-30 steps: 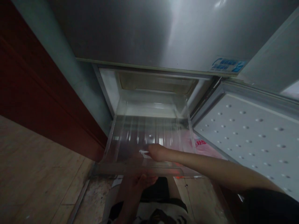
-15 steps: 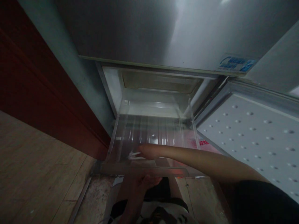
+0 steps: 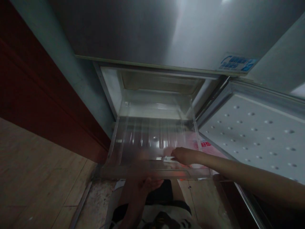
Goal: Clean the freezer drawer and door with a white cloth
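Note:
A clear plastic freezer drawer (image 3: 140, 127) is pulled out of the fridge compartment, and nothing else is seen lying in it. Inside it, near the front right, my right hand (image 3: 184, 156) is closed on a small white wiping cloth (image 3: 169, 159), pressed low by the front wall. Whether it is fabric or paper I cannot make out. At the drawer's front edge, my left hand (image 3: 151, 184) grips from the near side, its fingers partly blurred behind the clear plastic.
The freezer door (image 3: 257, 133) stands open on the right, its white inner face dotted with bumps. A steel fridge door (image 3: 143, 31) is above. Left are a green wall (image 3: 78, 73) and a dark red door frame (image 3: 54, 105). A pink bag (image 3: 209, 148) lies beneath the drawer.
My right hand has moved from the left part of the drawer to the right with the white cloth. My left hand stays at the front edge.

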Demonstrator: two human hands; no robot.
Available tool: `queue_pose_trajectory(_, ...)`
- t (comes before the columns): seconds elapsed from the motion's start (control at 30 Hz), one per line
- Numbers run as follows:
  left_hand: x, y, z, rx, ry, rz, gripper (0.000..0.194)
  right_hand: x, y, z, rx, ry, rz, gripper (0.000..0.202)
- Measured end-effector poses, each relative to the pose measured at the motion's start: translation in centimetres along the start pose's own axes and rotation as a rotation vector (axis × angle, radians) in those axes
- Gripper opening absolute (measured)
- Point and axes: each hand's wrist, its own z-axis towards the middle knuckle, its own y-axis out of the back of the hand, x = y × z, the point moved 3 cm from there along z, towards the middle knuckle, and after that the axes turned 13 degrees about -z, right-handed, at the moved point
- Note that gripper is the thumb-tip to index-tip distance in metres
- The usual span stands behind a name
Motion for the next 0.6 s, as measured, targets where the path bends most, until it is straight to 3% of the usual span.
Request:
queue_pose_trajectory(0.13,0.1,0.2,0.0,0.032,-0.015,-0.033,0.054,-0.1,0.2,0.0,0.014,-0.102,0.021,0.032)
queue_pose_trajectory(0.3,-0.1,0.0,0.0,0.056,-0.022,-0.035,0.054,0.5,0.3,-0.8,-0.025,-0.074,0.146,0.033)
queue_pose_trajectory(0.47,-0.4,0.0,0.0,0.062,-0.104,-0.005,0.049,0.9,1.6,-4.0,-0.096,-0.072,0.248,0.036)
queue_pose_trajectory(0.6,-0.3,0.2,0.1,0.082,-0.083,0.022,0.05,1.1,3.4,-6.9,-0.106,-0.056,0.326,0.036)
